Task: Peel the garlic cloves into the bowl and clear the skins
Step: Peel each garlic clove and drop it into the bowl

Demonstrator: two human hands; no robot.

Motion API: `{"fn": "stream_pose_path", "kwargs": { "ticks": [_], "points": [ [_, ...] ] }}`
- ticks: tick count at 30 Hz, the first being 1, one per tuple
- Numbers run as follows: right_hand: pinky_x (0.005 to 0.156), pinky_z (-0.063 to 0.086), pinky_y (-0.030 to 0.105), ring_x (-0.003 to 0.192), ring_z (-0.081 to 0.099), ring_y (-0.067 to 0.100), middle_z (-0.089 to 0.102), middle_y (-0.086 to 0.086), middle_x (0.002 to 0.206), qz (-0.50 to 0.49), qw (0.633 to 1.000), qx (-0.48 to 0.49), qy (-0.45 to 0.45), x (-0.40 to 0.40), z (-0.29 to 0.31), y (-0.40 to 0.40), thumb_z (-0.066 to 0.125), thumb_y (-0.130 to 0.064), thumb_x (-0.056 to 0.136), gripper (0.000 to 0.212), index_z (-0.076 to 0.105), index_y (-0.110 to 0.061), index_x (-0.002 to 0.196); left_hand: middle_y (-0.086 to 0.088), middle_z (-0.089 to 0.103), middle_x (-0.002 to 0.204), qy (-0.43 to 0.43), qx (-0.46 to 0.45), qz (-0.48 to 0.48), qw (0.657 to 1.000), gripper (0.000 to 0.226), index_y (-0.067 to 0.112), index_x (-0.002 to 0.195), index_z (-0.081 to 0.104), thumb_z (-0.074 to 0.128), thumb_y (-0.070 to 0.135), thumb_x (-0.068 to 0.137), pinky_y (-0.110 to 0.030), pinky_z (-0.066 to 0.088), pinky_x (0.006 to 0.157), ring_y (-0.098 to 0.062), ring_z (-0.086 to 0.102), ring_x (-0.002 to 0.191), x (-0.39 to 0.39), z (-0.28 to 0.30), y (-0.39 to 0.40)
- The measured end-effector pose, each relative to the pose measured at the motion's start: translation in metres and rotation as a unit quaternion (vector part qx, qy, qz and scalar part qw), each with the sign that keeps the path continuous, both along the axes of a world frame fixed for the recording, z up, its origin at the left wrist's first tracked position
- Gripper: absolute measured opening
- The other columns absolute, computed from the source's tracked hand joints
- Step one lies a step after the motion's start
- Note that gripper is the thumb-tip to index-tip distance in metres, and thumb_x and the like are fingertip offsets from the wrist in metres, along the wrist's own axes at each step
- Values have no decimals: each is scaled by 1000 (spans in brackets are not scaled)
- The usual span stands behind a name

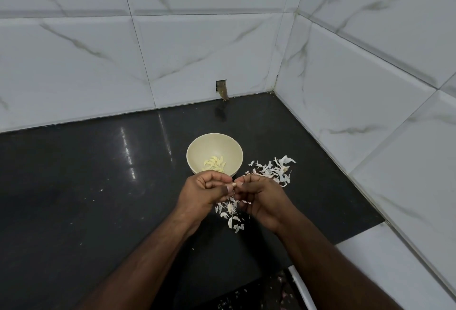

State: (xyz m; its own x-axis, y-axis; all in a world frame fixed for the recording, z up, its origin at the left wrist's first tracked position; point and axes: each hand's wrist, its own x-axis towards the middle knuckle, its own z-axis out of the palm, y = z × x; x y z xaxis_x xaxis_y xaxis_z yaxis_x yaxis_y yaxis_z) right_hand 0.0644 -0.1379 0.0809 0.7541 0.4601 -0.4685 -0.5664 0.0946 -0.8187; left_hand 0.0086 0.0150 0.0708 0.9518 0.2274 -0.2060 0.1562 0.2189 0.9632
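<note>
A cream bowl (197, 146) stands on the black counter and holds several peeled garlic cloves (215, 163). Just in front of it, my left hand (204, 191) and my right hand (261, 198) meet fingertip to fingertip, both pinching one small garlic clove (234, 183) that shows only as a pale tip between the thumbs. Loose garlic skins (274, 170) lie to the right of the bowl. More skins (232, 215) lie on the counter under my hands.
The black counter (86, 198) runs into a corner of white marble-look tiled walls at the back and right. A small hole in the back wall (221, 86) sits above the counter. A white edge (302, 287) and scattered skins show at the bottom.
</note>
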Motion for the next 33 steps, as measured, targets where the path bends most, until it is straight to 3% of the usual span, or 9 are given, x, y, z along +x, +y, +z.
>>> {"fn": "stream_pose_path", "kwargs": {
  "ticks": [3,6,9,12,15,22,28,30,33],
  "points": [
    [57,45,27,64,57,16,65,10,71,3,999,-12,-32,-1,-1,2,54,2,94,13,64,-3,87,-17,73,77,5,-13,4,1000,14,0,95,72,74,-7,83,-20,53,60,-18,71,70,0,-1,0],
    [58,46,27,65,58,15,65,13,75,11,989,-71,-125,-2,-3,5,56,1,96,12,63,-4,88,-15,73,76,24,-51,11,998,14,-3,98,71,72,-7,84,-18,51,56,-16,69,66,0,0,-1],
    [63,50,31,67,61,13,68,3,73,10,953,-172,-249,-1,-7,5,60,-2,95,15,65,-10,84,-15,75,82,53,-83,8,995,15,-2,102,70,70,-2,87,-18,52,55,-14,70,66,0,3,-1],
    [69,51,27,68,61,3,69,-9,71,22,922,-218,-318,0,-7,4,62,-6,94,17,65,-18,82,-14,76,88,60,-99,3,993,14,-1,104,70,68,-1,90,-19,53,57,-15,71,70,0,4,0],
    [70,51,26,68,61,1,70,-13,73,29,913,-228,-337,2,-8,3,64,-8,93,14,66,-19,83,-14,77,89,64,-97,3,993,14,0,106,69,66,-1,92,-19,53,58,-14,71,71,1,4,1],
    [65,52,23,71,67,9,74,1,77,23,936,-162,-312,5,-5,1,69,-4,89,12,73,-16,88,-16,76,91,63,-65,-14,996,17,4,109,69,65,0,93,-19,55,59,-16,72,73,3,4,2],
    [74,56,41,75,68,18,73,2,80,36,908,-221,-353,10,-10,-1,72,-16,87,6,72,-19,82,-14,76,88,62,-38,-45,996,23,8,112,69,66,-2,92,-20,55,61,-17,73,74,3,4,3],
    [71,54,38,72,65,15,71,-1,77,39,894,-253,-368,10,-12,0,71,-18,86,9,70,-22,78,-13,76,87,61,-21,-60,996,22,10,109,72,66,-2,92,-19,54,62,-16,73,75,3,5,3],
    [62,46,23,62,56,1,66,-9,69,49,872,-291,-390,9,-10,0,69,-16,86,13,67,-23,75,-15,77,89,62,-3,-62,996,20,9,106,75,69,0,90,-19,54,63,-16,73,75,3,5,4]
  ]
}}
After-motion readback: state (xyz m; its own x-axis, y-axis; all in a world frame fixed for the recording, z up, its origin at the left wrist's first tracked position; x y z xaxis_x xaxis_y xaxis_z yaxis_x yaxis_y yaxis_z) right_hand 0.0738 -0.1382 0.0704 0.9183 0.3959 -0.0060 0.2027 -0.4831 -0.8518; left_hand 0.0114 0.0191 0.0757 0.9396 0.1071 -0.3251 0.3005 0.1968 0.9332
